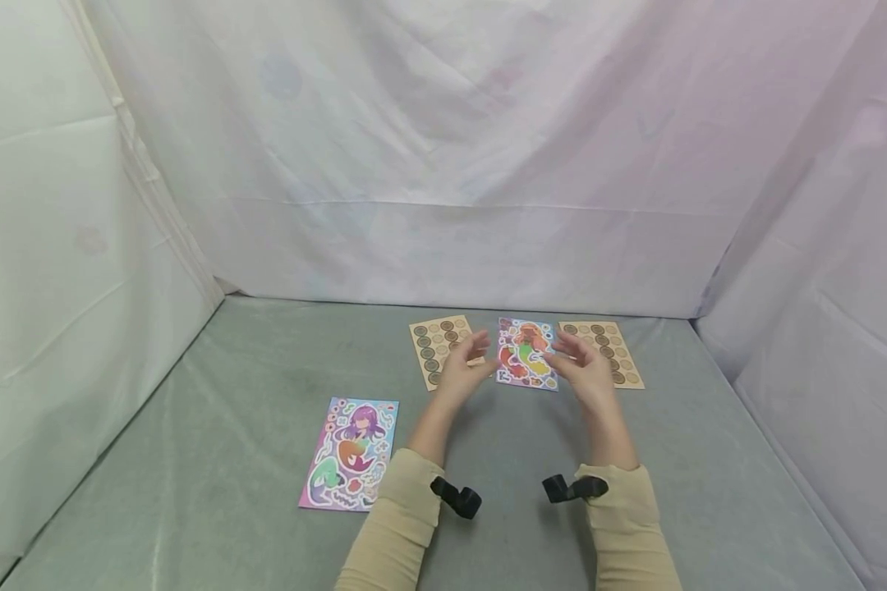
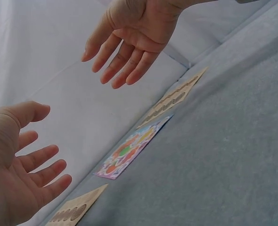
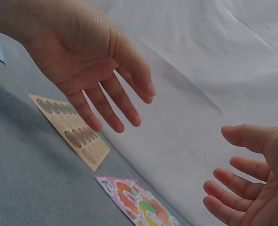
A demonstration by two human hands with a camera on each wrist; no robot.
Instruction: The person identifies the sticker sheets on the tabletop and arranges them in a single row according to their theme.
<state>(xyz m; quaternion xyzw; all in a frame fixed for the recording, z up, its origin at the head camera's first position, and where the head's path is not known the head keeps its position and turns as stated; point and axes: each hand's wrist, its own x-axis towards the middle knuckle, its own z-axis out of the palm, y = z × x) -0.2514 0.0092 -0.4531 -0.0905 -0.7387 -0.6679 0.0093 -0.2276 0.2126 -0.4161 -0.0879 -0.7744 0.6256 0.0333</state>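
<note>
Grey covers the table point(image 1: 251, 361), and I watch two hands raised above it toward its far edge. The left hand point(image 1: 464, 373) has a loose grip, fingers spread and slightly bent; the right hand point(image 1: 587, 373) is spread the same way, palms facing across a wide gap. Under that gap, from the head view, an orange-haired mermaid sheet point(image 1: 523, 355) lies flat, its right edge partly behind the right fingers. To its left, past a strip of grey, lies a tan sheet of round stickers point(image 1: 436, 338), half hidden from me by the left hand. A second tan sheet point(image 1: 612, 346) sits just beside the mermaid one on the right. All three stop slightly short of the back curtain point(image 1: 443, 246). Nearer me, a purple-haired mermaid sheet point(image 1: 346, 455) lies flat; the left sleeve point(image 1: 392, 525) overlaps its lower right corner in my view, and I can't tell if they touch. A broad stretch of grey runs from its left edge to the side curtain point(image 1: 66, 312).
</note>
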